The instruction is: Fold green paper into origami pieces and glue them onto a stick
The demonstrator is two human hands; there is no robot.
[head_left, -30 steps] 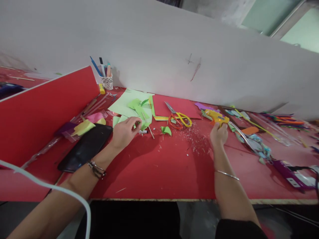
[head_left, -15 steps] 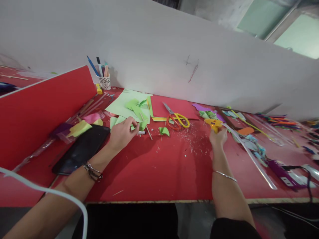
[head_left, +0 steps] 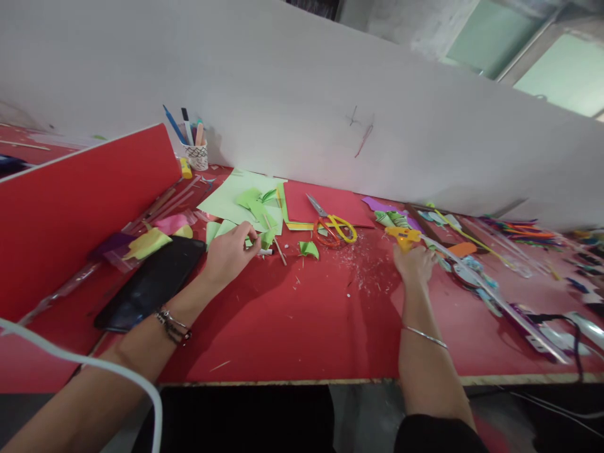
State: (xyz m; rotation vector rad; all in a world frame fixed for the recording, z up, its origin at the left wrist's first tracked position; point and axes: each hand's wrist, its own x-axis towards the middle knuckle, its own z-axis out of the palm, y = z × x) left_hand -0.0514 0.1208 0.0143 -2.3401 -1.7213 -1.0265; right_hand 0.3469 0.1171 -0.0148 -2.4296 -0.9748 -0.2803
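Note:
My left hand [head_left: 231, 255] hovers over green paper scraps left of centre. Its thumb and index finger are pinched together, and whatever sits between them is too small to make out. Just beyond the fingertips lie a white, dark-tipped piece [head_left: 267, 251], a thin wooden stick [head_left: 280, 250] and a cut green leaf-shaped paper [head_left: 309, 250]. On the right, my right hand [head_left: 415, 264] is around the handle of a yellow hot glue gun [head_left: 402, 236], the handle itself hidden under the palm. A long clear glue stick [head_left: 500, 299] trails from the back of the gun.
Scissors [head_left: 333, 225] with red and yellow handles lie partly on red paper [head_left: 302, 201]. A black phone [head_left: 153, 283] rests left, beside a standing red board [head_left: 85, 214]. A pen cup [head_left: 196, 156] stands by the wall. Pipe cleaners [head_left: 528, 233] and a purple extension block [head_left: 528, 327] lie right.
The glue gun has turned, and the far end of its glue stick has swung to the right. My right hand has flattened somewhat over the handle. My left hand has hardly moved.

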